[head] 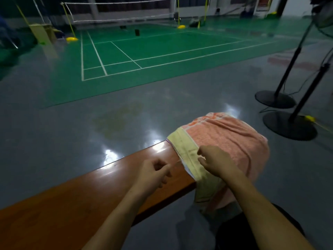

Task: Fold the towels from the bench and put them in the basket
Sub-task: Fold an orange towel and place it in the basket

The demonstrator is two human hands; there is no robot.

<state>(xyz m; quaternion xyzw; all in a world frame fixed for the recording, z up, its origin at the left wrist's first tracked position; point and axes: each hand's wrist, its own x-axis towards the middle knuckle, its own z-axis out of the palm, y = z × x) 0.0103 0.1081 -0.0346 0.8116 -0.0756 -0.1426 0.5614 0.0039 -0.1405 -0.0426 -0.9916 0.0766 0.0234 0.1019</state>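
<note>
A pink towel (228, 141) with a pale yellow border band is draped over the right end of the bench (81, 192), bulging upward in a rounded heap and hanging down past the bench's near edge toward the floor. A patterned orange and white strip is seen along its far side. The yellow band runs across the bench top from the far edge to the near edge, and the rest of the cloth spills beyond the bench's end.

The right hand (215, 162) is laid on the yellow band near the near edge of the bench, with thumb and fingers curled together and a small bit of the towel's edge pinched between them. The left hand (155, 173) is held just beside it, over the bare wood to the left of the band, its fingers curled inward; a thin pale thread appears to be pinched at its fingertips, though this cannot be told for certain. Both forearms are bare and reach in from the lower edge of the view.

The bench top is glossy brown wood and stretches away to the lower left. Beyond it a grey shiny floor (72, 123) is seen, then a green badminton court (144, 51) with white lines and a net (119, 11). Two black round-based stands (290, 125) are placed on the floor to the right.
</note>
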